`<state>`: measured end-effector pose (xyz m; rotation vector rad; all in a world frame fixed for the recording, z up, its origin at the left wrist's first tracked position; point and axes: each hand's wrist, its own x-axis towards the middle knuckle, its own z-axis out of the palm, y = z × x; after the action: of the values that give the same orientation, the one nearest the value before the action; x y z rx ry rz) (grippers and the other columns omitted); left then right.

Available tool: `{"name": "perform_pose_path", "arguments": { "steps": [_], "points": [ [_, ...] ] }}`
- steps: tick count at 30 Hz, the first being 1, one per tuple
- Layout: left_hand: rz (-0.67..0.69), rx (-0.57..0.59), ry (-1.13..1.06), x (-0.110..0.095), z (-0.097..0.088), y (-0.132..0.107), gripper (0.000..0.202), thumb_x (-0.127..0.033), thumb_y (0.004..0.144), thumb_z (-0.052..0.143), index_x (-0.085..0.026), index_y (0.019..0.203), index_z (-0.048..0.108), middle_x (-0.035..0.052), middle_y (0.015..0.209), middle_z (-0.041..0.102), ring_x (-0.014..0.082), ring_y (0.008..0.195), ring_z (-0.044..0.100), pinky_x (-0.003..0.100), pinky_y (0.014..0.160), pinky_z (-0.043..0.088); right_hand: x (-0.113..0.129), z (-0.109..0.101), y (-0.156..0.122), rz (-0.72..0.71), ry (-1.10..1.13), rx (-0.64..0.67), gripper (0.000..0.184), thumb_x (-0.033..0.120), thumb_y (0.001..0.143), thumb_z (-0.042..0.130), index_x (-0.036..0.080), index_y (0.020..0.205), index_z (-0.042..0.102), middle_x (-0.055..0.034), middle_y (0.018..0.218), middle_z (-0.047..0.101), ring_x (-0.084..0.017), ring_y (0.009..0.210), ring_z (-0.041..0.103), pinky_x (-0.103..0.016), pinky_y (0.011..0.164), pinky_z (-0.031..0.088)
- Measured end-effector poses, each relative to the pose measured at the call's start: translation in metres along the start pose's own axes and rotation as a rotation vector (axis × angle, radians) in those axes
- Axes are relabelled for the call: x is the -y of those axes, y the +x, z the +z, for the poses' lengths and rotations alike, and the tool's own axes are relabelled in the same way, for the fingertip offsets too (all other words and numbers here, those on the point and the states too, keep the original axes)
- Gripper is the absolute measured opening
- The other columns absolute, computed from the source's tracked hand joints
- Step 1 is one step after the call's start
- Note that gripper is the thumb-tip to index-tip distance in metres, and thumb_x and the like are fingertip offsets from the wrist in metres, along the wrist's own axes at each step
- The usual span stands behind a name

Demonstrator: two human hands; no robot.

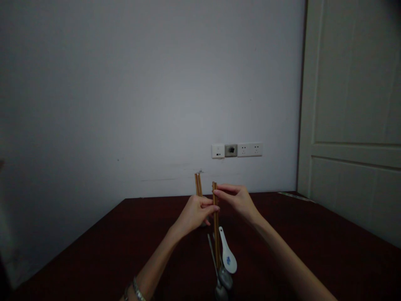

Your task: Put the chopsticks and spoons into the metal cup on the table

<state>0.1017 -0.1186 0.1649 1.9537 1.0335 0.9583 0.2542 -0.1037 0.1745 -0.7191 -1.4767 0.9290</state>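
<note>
A pair of wooden chopsticks (216,234) stands nearly upright in front of me, held by both hands. My left hand (196,212) pinches the pair around its upper part, and my right hand (236,200) grips it near the top end. Behind my left hand, more chopsticks (198,184) rise from a container mostly hidden by that hand. On the table below lie a white spoon (228,257) with a blue mark and two metal spoons (224,278), close beside the lower ends of the held chopsticks.
The dark red table (125,246) reaches back to a pale wall. Sockets (249,149) and a switch plate (218,151) sit on that wall. At the right stands a light panelled door (354,104), with a thin flat strip (296,196) near the table's back right corner.
</note>
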Motion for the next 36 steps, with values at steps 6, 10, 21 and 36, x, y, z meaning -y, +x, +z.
{"name": "perform_pose_path", "arguments": {
  "steps": [6, 10, 21, 36],
  "points": [
    [0.004, 0.007, -0.014, 0.0004, 0.0003, 0.0004, 0.029, -0.036, 0.072, 0.053, -0.009, 0.073, 0.063, 0.0052, 0.069, 0.062, 0.0138, 0.059, 0.058, 0.021, 0.047, 0.047, -0.0040, -0.0004, 0.0018, -0.004, 0.004, -0.010, 0.030, 0.037, 0.055, 0.070, 0.015, 0.075, 0.070, -0.0045, 0.073, 0.068, -0.016, 0.062, 0.059, -0.029, 0.060, 0.048],
    [0.012, 0.004, -0.006, 0.0018, -0.0001, 0.0003, 0.030, -0.036, 0.072, 0.053, -0.008, 0.071, 0.063, 0.0047, 0.066, 0.061, 0.0132, 0.058, 0.058, 0.021, 0.048, 0.047, -0.0030, -0.0011, 0.0018, -0.019, -0.034, -0.020, 0.031, 0.038, 0.056, 0.070, 0.014, 0.076, 0.070, -0.0053, 0.072, 0.068, -0.016, 0.062, 0.059, -0.029, 0.059, 0.048],
    [0.008, 0.005, -0.017, 0.0008, 0.0004, 0.0003, 0.031, -0.039, 0.071, 0.054, -0.010, 0.069, 0.063, 0.0029, 0.062, 0.059, 0.0124, 0.056, 0.056, 0.022, 0.048, 0.047, -0.0041, -0.0013, 0.0029, -0.068, 0.047, 0.002, 0.043, 0.033, 0.055, 0.072, 0.017, 0.095, 0.067, -0.0024, 0.073, 0.064, -0.013, 0.064, 0.057, -0.028, 0.062, 0.047],
    [0.040, 0.022, -0.016, 0.0006, 0.0007, -0.0005, 0.027, -0.034, 0.073, 0.053, -0.010, 0.066, 0.062, 0.0011, 0.057, 0.056, 0.0101, 0.051, 0.053, 0.021, 0.045, 0.047, 0.0021, -0.0027, -0.0013, -0.153, -0.054, 0.059, 0.035, 0.029, 0.063, 0.066, 0.017, 0.095, 0.066, -0.0016, 0.072, 0.062, -0.013, 0.064, 0.056, -0.026, 0.060, 0.046]
  ]
}}
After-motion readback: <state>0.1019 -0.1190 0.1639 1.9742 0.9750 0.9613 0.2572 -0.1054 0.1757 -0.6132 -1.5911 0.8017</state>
